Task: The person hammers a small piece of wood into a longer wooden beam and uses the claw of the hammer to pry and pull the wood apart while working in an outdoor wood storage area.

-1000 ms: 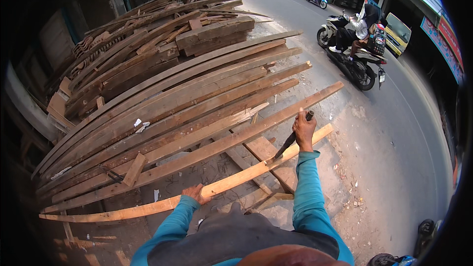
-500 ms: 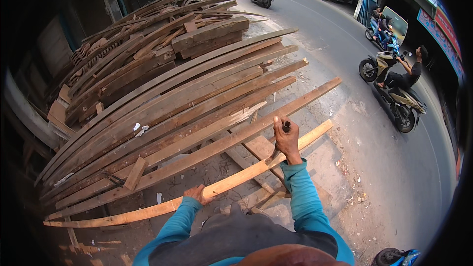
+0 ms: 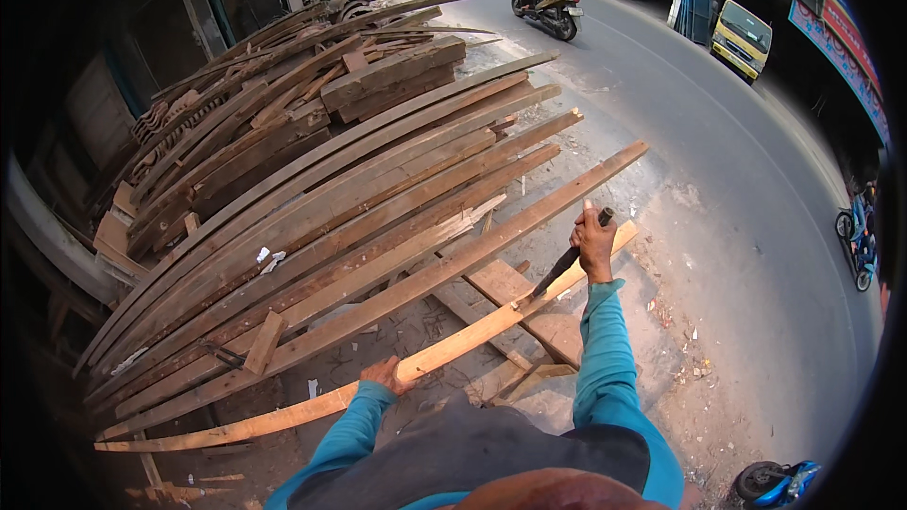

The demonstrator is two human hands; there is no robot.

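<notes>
Head: gap between edges of pale plank and brown beam

A long, pale timber batten, squared and fresh-faced, slants from the lower left of the frame to right of centre, bowed in view, with a dark nick where the tool meets it. The dark bar-shaped tool leans there, right of centre, its upper part partly covered.
</notes>
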